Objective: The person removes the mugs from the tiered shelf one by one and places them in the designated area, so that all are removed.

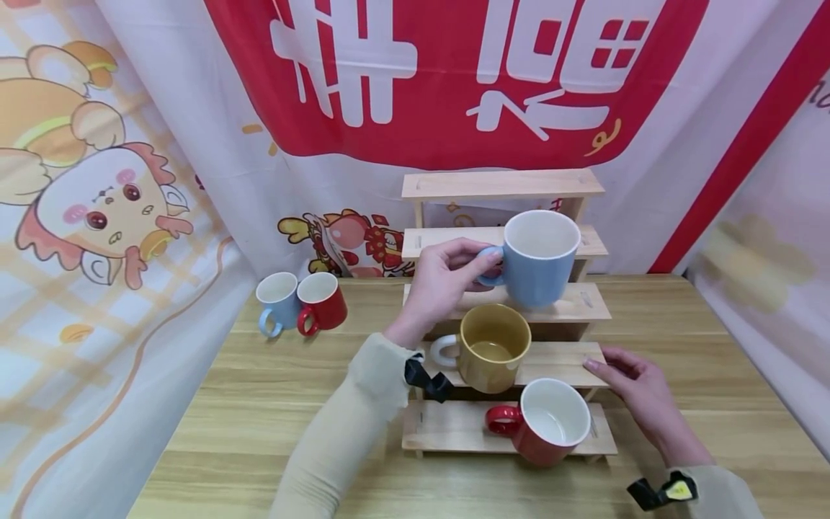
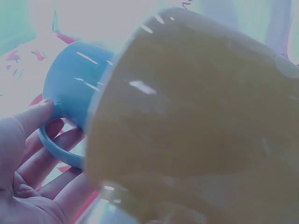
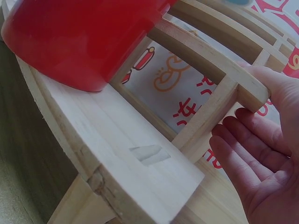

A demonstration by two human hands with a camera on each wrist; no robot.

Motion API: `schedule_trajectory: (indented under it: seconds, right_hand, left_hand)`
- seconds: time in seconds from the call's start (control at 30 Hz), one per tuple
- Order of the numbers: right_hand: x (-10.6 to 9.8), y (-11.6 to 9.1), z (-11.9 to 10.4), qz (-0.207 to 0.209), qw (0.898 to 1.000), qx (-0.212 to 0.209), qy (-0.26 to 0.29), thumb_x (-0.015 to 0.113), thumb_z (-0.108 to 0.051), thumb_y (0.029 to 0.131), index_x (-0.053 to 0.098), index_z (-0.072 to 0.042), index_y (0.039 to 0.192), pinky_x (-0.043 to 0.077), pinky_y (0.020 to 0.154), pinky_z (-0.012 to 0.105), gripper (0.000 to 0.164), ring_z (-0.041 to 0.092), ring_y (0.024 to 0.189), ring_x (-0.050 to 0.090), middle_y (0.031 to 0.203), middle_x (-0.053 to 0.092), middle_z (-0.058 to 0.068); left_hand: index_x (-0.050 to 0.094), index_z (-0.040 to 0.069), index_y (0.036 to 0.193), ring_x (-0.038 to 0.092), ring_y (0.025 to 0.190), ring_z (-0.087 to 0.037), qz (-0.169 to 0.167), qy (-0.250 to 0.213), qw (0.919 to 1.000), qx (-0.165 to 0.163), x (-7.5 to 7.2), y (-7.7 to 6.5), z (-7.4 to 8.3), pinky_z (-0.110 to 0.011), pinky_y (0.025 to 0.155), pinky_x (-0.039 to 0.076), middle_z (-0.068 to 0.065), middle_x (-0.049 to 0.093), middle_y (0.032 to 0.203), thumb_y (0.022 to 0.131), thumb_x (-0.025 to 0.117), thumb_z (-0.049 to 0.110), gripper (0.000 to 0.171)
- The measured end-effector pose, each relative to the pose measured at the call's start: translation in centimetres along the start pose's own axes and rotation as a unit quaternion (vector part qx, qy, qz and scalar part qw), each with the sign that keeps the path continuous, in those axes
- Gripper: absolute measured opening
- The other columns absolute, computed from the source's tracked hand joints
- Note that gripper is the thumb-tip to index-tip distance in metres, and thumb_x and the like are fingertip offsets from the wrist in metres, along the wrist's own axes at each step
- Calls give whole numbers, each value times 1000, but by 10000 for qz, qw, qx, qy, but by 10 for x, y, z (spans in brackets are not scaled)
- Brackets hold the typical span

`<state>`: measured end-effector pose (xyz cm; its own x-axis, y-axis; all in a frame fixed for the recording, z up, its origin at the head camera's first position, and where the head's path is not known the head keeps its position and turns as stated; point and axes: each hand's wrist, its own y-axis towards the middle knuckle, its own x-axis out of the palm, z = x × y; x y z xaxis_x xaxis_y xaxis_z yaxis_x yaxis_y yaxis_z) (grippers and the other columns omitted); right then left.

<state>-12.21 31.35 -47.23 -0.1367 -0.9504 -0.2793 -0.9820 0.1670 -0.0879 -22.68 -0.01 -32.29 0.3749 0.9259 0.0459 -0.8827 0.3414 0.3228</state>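
A light blue mug (image 1: 541, 263) with a white inside is upright, its handle (image 1: 491, 268) pinched between the thumb and fingers of my left hand (image 1: 447, 277). It overlaps a middle step of the tiered wooden stand (image 1: 583, 301); whether its base touches the step cannot be told. Below it, a yellow-brown mug (image 1: 494, 349) with a pale handle sits on the second step from the bottom. A red mug (image 1: 551, 425) sits on the lowest step. My right hand (image 1: 642, 393) holds the right end of the second step, thumb on top and fingers below (image 3: 243, 149).
At the back left of the wooden table (image 1: 259, 418) stand another light blue mug (image 1: 279, 299) and another red mug (image 1: 323, 303), side by side. A printed curtain (image 1: 363, 169) hangs behind the stand, with more printed cloth at both sides.
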Motion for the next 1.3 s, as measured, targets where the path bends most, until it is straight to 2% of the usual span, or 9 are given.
schedule_trajectory:
  seconds: [0.17,0.47,0.77,1.03,1.3]
  right_hand:
    - [0,1,1,-5,10000,51,-11,73,-33,97,55,3,139,54,81,16,59,0,99,58,110,62,-16]
    - [-1,0,2,-13,9999,-48,90,73,-32,97,62,-5,132,54,81,15,46,0,99,59,109,64,-16]
    - [0,-1,2,22,10000,41,-48,73,-33,97,55,3,138,54,80,15,57,-1,98,59,108,63,-16]
    - [0,-3,-1,10,9998,33,-180,73,-39,96,55,3,138,54,81,15,62,0,100,58,112,62,-13]
    - [-1,-2,-1,73,9994,-77,-343,73,-40,95,55,5,140,53,82,15,66,-1,101,58,114,63,-13]
  left_hand:
    - [74,2,113,75,90,-28,179,16,9996,228,-7,-6,9,-44,74,63,-10,76,102,95,75,15,22]
    - [73,0,115,74,91,-32,668,-106,9959,607,-33,-19,22,-46,77,62,-14,75,106,96,73,11,22]
    - [74,2,114,71,98,-43,1272,-40,9896,678,-71,-35,27,-46,76,62,-18,74,108,95,75,18,25]
    - [73,4,114,72,99,-34,1777,106,9808,791,-101,-56,33,-45,78,62,-20,73,111,95,75,22,27]
    - [72,-1,114,74,93,-33,2115,46,9742,790,-123,-71,32,-46,76,62,-22,73,107,95,75,22,30]
